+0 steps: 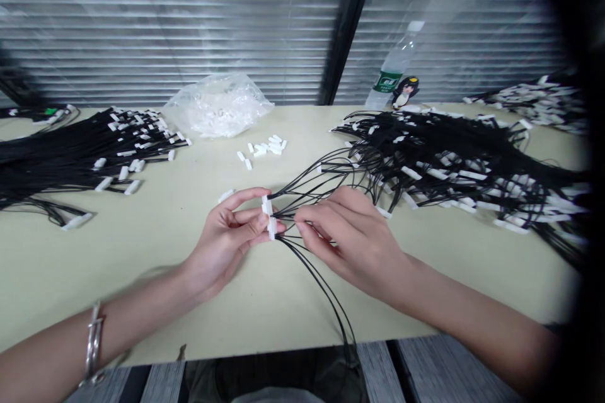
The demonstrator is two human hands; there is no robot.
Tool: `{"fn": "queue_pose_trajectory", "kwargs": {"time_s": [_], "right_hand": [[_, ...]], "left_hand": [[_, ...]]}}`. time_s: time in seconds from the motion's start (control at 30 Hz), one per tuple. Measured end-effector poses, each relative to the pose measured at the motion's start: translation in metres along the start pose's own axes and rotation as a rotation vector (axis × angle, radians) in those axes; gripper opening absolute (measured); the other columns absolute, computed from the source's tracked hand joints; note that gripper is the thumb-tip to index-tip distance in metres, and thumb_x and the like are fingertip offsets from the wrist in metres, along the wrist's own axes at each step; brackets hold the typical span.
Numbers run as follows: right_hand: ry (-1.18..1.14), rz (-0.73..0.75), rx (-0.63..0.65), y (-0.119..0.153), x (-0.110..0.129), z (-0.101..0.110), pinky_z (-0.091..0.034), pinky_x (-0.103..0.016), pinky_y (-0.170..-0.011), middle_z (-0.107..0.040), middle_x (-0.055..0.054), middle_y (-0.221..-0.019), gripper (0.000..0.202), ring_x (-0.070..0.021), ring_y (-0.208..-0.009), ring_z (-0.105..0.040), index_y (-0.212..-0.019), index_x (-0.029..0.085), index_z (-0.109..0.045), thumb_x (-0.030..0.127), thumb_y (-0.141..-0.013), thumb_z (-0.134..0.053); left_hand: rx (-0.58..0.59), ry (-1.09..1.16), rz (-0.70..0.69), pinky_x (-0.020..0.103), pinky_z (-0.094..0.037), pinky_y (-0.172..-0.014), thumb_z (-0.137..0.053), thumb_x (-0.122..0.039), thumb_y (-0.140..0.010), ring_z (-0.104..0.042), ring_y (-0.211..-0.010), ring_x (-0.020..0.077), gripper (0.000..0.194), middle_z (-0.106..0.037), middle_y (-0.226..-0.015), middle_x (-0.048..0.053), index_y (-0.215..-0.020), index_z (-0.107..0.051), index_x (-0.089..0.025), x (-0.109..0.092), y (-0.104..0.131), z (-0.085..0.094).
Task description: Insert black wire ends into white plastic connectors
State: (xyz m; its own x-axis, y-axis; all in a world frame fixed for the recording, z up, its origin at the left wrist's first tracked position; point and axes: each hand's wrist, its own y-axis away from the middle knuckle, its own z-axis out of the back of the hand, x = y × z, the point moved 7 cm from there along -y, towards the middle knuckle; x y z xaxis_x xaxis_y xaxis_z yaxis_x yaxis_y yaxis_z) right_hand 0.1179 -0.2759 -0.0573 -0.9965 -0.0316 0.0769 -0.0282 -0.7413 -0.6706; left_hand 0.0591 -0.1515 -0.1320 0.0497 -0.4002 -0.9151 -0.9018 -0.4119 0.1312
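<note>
Near the middle of the table, my left hand (229,236) pinches a white connector (269,217) between thumb and fingers. Several thin black wires (314,267) run out of the connector's right side; some hang over the table's front edge, others lead up to the right-hand pile. Just right of the connector, my right hand (352,236) is closed, thumb and index finger pinching a black wire. Its other fingers are curled, and wires pass behind them.
A pale table (189,327) carries black cable bundles at left (61,151) and right (439,151). Loose white connectors (269,148) lie near a clear plastic bag (220,104). A water bottle (392,69) and small figurine (405,91) stand at the back.
</note>
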Motion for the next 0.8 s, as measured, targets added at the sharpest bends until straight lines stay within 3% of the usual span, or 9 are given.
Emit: {"fn": "queue_pose_trajectory", "kwargs": {"time_s": [0.5, 0.8], "right_hand": [[-0.046, -0.064, -0.001, 0.001, -0.004, -0.007, -0.033, -0.028, -0.063, -0.058, 0.001, -0.064, 0.007, -0.0119, -0.062, -0.041, -0.078, 0.017, -0.056, 0.015, -0.082, -0.051], [-0.003, -0.012, 0.019, 0.006, -0.001, -0.013, -0.033, -0.03, -0.066, -0.056, -0.001, -0.068, 0.009, -0.0134, -0.067, -0.043, -0.081, 0.016, -0.058, 0.02, -0.084, -0.051]], "left_hand": [[-0.035, -0.045, -0.035, 0.027, -0.053, -0.07, -0.069, -0.017, -0.071, -0.069, -0.075, 0.0195, 0.032, -0.074, -0.077, 0.005, -0.101, -0.06, -0.019, 0.0, 0.0, 0.002], [0.005, -0.078, -0.044, 0.023, -0.054, -0.065, -0.068, -0.014, -0.072, -0.068, -0.067, 0.0154, 0.028, -0.074, -0.074, 0.004, -0.098, -0.061, -0.019, -0.002, 0.002, -0.003]]}}
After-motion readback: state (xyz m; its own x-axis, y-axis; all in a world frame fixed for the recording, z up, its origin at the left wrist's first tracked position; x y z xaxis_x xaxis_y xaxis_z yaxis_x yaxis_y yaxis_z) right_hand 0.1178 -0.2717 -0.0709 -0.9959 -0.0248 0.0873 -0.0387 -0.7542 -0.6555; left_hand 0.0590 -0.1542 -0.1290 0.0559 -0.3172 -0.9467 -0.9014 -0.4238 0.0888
